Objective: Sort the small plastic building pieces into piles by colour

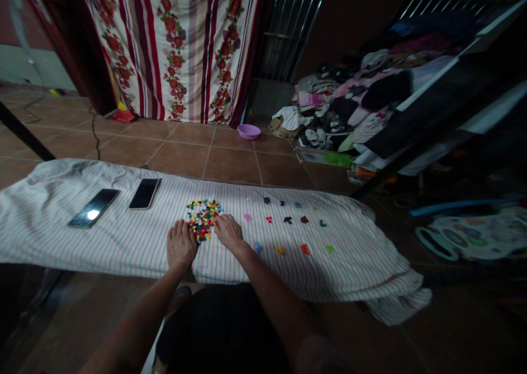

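Observation:
A mixed pile of small coloured pieces (203, 216), red, yellow, green, white and blue among them, is spread on the striped cloth (230, 264). At its left edge my left hand (181, 243) lies flat, fingers stretched out and holding nothing. My right hand (228, 231) reaches the pile's right edge with its fingertips drawn together; whatever is between them is too small to make out. Right of the hands lie separate single-colour clusters in rows, such as pink pieces (247, 217), red pieces (269, 219), yellow pieces (280, 250), orange pieces (304, 249) and lime green pieces (329, 249).
Two phones, one with a lit reflection (94, 208) and one dark (145, 193), lie left on the cloth. Beyond it, a purple basin (249, 132) stands on the tiled floor before a floral curtain (175, 50). Clothes (346, 96) are heaped at the right.

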Tool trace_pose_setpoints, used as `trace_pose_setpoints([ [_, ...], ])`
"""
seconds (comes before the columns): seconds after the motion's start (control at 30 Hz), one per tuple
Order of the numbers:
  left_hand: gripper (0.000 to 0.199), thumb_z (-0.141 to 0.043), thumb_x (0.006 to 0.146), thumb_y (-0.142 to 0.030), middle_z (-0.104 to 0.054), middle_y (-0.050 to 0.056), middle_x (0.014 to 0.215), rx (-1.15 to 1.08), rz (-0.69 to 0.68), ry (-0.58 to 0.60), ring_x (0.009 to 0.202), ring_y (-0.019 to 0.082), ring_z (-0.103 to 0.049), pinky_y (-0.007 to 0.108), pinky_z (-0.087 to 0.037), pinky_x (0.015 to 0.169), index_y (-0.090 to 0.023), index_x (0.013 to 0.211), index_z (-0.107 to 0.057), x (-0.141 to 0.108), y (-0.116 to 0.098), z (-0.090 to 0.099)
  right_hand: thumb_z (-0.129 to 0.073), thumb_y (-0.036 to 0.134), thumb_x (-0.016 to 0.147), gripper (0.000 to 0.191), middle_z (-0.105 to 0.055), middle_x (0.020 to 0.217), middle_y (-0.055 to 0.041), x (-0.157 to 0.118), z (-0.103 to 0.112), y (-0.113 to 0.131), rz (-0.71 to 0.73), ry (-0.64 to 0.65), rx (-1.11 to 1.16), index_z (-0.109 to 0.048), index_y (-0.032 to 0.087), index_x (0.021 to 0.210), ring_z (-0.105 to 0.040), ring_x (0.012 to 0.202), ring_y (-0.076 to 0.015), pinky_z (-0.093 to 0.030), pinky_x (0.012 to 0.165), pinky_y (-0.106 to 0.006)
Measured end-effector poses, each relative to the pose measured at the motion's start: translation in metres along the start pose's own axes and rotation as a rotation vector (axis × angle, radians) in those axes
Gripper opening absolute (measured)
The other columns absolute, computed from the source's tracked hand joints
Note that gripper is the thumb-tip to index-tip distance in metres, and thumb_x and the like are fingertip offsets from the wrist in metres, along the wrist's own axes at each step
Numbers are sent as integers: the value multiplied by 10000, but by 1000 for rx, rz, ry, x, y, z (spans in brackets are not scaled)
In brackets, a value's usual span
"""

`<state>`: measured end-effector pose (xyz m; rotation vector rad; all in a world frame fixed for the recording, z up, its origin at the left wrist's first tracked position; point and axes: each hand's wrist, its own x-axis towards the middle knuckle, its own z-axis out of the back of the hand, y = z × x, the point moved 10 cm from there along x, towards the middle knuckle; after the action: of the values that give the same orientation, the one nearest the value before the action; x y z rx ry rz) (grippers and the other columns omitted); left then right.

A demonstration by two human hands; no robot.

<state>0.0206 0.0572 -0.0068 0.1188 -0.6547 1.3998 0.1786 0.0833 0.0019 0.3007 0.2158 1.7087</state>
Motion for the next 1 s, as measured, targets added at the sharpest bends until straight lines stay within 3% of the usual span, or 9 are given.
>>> trace_pose_setpoints([
  [0.53, 435, -304, 924, -288, -607, 222, 1246, 39, -4, 10, 1252, 313, -492, 479, -371, 1030, -52, 1166, -578, 0, 0, 0, -446, 336, 982, 253, -658, 958, -39, -8, 17, -13, 6, -136, 36, -673, 226, 958, -557, 956, -165, -400, 859, -262],
  [0.77, 421, -315, 925, -302, -607, 201, 1250, 34, -3, 8, 1248, 300, -495, 466, -367, 1035, -75, 1157, -582, 0, 1, 0, -455, 313, 972, 227, -657, 920, -33, -19, 23, -53, -78, -212, 93, -661, 226, 932, -578, 917, -156, -415, 838, -255],
  [1.0, 438, -304, 934, -297, -600, 217, 1256, 61, 8, 45, 1254, 305, -485, 458, -358, 1044, -43, 1154, -585, 0, -1, 1, -459, 181, 917, 236, -638, 997, -51, -47, 48, -118, -171, -411, 193, -674, 225, 1005, -600, 936, -157, -457, 837, -252],
])
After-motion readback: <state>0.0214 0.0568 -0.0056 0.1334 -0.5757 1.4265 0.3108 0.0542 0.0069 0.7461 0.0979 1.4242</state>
